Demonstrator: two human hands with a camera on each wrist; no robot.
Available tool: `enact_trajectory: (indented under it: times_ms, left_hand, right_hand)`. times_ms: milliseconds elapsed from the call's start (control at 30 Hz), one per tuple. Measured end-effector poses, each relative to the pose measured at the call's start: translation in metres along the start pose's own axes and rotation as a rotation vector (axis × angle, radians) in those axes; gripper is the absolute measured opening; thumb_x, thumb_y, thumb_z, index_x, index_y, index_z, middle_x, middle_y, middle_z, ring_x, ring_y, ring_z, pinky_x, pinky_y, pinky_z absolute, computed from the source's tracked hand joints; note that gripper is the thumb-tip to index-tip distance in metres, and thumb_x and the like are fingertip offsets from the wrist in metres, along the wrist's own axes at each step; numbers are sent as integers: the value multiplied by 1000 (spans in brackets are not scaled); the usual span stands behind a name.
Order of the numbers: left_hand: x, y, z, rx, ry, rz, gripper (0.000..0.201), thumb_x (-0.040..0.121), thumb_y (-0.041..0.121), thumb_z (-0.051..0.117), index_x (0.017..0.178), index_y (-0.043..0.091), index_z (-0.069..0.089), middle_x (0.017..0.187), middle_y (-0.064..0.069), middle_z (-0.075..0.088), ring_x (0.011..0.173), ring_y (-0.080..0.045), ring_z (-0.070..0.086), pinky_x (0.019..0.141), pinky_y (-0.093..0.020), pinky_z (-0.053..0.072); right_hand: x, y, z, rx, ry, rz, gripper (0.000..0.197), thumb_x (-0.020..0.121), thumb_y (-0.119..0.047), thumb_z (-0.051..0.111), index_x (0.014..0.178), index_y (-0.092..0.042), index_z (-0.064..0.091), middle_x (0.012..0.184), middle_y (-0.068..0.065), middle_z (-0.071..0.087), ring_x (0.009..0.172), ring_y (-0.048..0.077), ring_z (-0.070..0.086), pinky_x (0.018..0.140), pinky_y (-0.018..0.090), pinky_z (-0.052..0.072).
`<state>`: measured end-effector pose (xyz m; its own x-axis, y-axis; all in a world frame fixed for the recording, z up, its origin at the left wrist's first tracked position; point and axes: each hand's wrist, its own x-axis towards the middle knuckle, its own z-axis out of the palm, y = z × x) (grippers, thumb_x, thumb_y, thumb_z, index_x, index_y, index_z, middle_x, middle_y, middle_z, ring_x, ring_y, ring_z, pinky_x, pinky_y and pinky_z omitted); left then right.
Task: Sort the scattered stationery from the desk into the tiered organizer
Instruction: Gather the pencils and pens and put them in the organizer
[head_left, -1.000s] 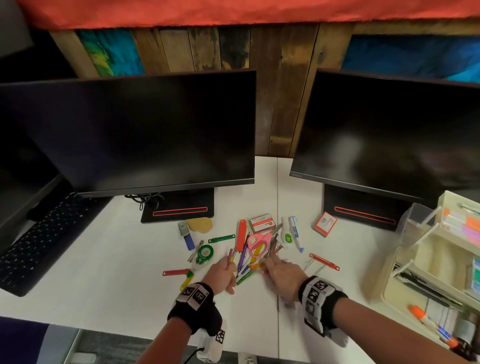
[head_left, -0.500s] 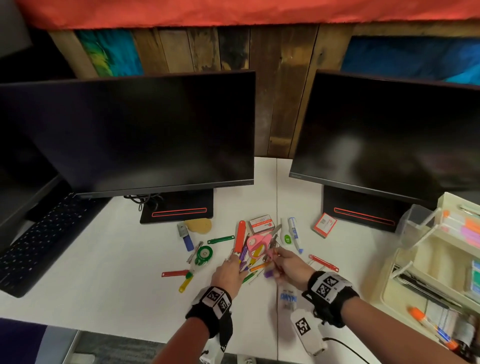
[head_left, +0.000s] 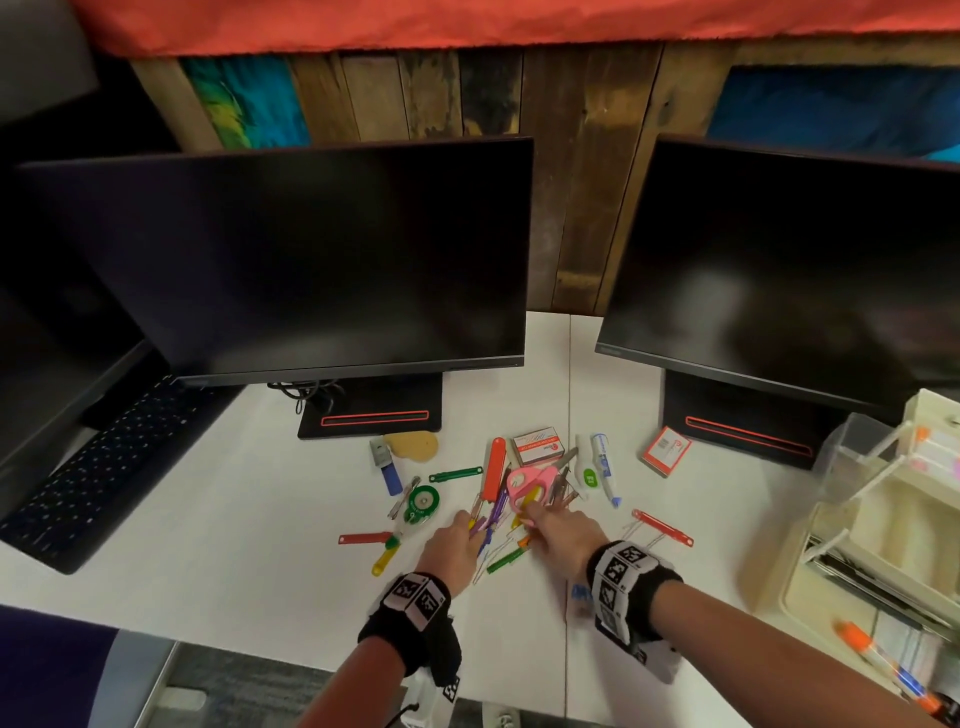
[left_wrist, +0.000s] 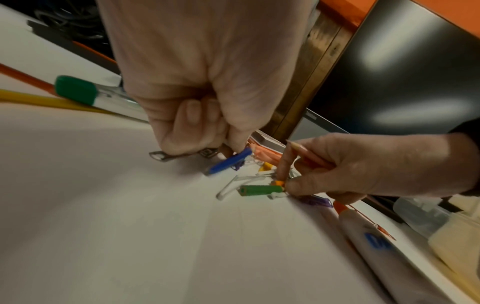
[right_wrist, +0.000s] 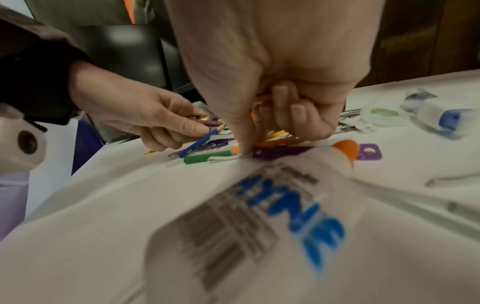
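Loose stationery (head_left: 498, 499) lies in a heap between the two monitor stands: coloured pencils, pink scissors (head_left: 530, 483), file fasteners and correction tape. My left hand (head_left: 470, 525) curls at the heap's left edge and grips a few pencils, a blue one (left_wrist: 231, 162) sticking out. My right hand (head_left: 530, 519) holds several pencils (right_wrist: 262, 98) in curled fingers, its index fingertip (right_wrist: 244, 148) pressing down beside a green pencil (right_wrist: 202, 159). The cream tiered organizer (head_left: 810, 525) stands at the right, holding pens and papers.
A white glue bottle (right_wrist: 259, 216) with an orange cap lies under my right wrist. Two monitors (head_left: 311, 260) stand behind the heap, and a black keyboard (head_left: 88, 478) sits far left. Small boxes (head_left: 537, 446) and a red fastener (head_left: 662, 527) lie nearby.
Both hands moved forward into the heap. The right hand rose briefly, uncovering the glue bottle, then came down again on the pencils.
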<state>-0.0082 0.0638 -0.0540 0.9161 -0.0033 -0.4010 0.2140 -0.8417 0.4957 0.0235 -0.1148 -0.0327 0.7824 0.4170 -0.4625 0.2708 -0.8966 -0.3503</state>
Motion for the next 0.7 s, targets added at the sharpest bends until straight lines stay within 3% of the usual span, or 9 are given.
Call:
enact_trajectory:
  times_ms: [233, 367, 500, 600, 700]
  left_hand:
    - [-5, 2, -2, 119, 48, -46, 27, 101, 28, 34, 118, 7, 38, 107, -13, 66, 98, -32, 63, 79, -38, 47]
    - [-12, 7, -2, 158, 85, 2, 20, 101, 22, 30, 117, 12, 37, 109, -8, 63, 96, -31, 63, 78, -39, 47]
    - [-13, 0, 2, 174, 22, 88, 26, 95, 9, 37, 120, 15, 38, 122, -4, 59, 97, -32, 63, 78, -40, 51]
    - [-14, 1, 0, 283, 5, 124, 25, 99, 17, 34, 123, 13, 38, 118, -6, 60, 93, -32, 63, 74, -38, 48]
    - [-11, 5, 1, 412, 14, 158, 31, 102, 23, 31, 130, 14, 36, 123, -5, 54, 95, -31, 62, 74, -39, 47]
  right_hand:
    - [4, 1, -4, -1, -81, 21, 32, 95, -22, 41, 125, -13, 39, 117, 14, 60, 104, 32, 58, 87, 37, 45]
    - [-3, 5, -10, 0, -77, -18, 30, 98, -26, 36, 123, -11, 38, 116, 14, 58, 100, 31, 58, 82, 34, 43]
    - [-14, 19, -17, 283, 17, 6, 23, 98, -24, 34, 117, -12, 39, 114, 7, 52, 88, 19, 57, 79, 30, 46]
    - [-15, 36, -17, 488, 66, 102, 11, 99, -21, 36, 104, -11, 40, 99, 4, 49, 75, 8, 52, 66, 17, 43]
    - [-19, 45, -13, 736, 84, 183, 10, 101, -21, 36, 98, -12, 40, 86, 2, 50, 68, 7, 46, 56, 14, 39]
